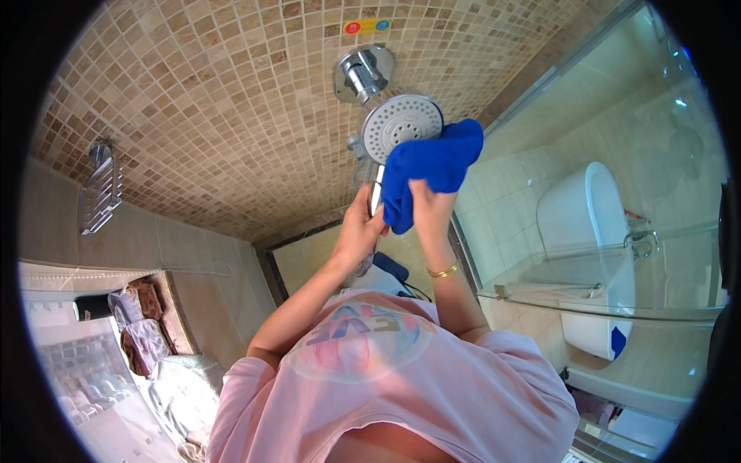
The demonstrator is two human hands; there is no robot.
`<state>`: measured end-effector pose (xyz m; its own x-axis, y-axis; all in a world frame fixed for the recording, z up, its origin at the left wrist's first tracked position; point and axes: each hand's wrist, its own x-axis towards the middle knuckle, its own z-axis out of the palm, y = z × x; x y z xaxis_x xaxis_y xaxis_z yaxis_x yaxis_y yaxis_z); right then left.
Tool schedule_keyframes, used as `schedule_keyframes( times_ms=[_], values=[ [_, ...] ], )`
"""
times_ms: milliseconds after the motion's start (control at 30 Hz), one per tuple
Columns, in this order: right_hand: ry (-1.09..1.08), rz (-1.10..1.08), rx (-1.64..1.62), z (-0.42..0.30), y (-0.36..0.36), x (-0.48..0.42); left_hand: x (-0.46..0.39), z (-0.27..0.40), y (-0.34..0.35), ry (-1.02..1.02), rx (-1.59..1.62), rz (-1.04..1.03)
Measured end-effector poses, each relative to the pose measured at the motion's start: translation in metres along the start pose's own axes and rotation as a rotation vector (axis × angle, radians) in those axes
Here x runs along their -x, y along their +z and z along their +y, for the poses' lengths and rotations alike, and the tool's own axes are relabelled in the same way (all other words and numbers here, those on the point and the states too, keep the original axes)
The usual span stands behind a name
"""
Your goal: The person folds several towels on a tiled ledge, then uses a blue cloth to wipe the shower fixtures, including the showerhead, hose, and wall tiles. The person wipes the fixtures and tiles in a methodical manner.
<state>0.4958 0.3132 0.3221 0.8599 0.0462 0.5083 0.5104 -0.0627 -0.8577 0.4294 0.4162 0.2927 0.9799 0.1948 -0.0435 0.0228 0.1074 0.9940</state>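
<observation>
My left hand (360,227) grips the handle of a chrome hand shower (403,128). Its round grey spray face, dotted with nozzles, is turned up toward me. In my right hand (431,211) a blue cloth (425,168) is bunched, lying against the lower right of the shower head and covering part of its rim. A gold bracelet (443,271) circles my right wrist. Just beyond the head, a chrome shower mixer (362,72) is fixed to the mosaic-tiled wall. The lower part of the handle is partly hidden by my fingers.
A wire soap rack (101,194) hangs on the left of the mosaic wall (231,104). Bags and cloths (142,324) lie on a window ledge. To the right, past a glass partition with a towel bar (550,289), stands a white bathtub (579,214).
</observation>
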Motion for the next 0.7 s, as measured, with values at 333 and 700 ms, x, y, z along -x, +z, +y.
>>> schedule_keyframes(
  times_ms=[333, 700],
  values=[
    [-0.510, 0.018, 0.438, -0.026, 0.018, -0.060, -0.016, 0.012, 0.001, 0.181, -0.287, 0.098],
    [0.770, 0.091, -0.761, 0.027, -0.022, -0.101, -0.046, 0.008, -0.008, -0.029, -0.106, -0.013]
  ],
)
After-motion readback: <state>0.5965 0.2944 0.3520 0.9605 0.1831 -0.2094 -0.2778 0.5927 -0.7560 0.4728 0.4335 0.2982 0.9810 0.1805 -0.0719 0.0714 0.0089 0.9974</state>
